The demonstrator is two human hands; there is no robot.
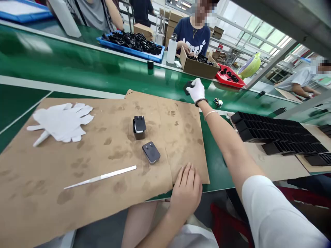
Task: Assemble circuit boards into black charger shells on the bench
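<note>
The bare left hand [186, 191] is laid flat, fingers loose, on the near edge of the cardboard sheet [77, 165]. Far out on the green bench [77, 69], a black part [188, 86] is clasped by the gloved right hand [197, 90]. Two dark adapters [139, 126] [151, 152], tweezers [100, 177] and spare white gloves [62, 122] are seen on the cardboard.

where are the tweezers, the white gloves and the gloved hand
tweezers [100, 177]: head view, middle of the metal shaft
white gloves [62, 122]: head view, palm of the top glove
right hand [197, 90]: head view, back of the glove, on a black part
</note>
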